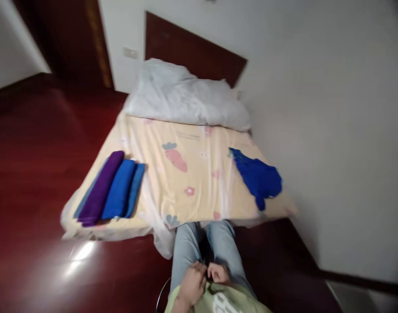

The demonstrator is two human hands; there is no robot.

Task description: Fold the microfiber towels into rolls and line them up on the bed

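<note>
I sit at the foot of a bed with my knees in light jeans (pixel 202 248) against its edge. My left hand (pixel 192 284) and my right hand (pixel 218 274) rest together in my lap, fingers curled and touching each other above the hem of my green shirt (pixel 218 302); whether they hold anything is hidden. On the cream patterned sheet (pixel 192 169), folded purple and blue towels (pixel 112 189) lie side by side at the left. A crumpled blue cloth (pixel 257 176) lies at the right.
A white pillow or duvet (pixel 186 95) is bunched at the bed's head against a dark headboard (pixel 192 50). Dark red wooden floor (pixel 39 143) surrounds the bed on the left. A white wall (pixel 332 130) runs close along the right side.
</note>
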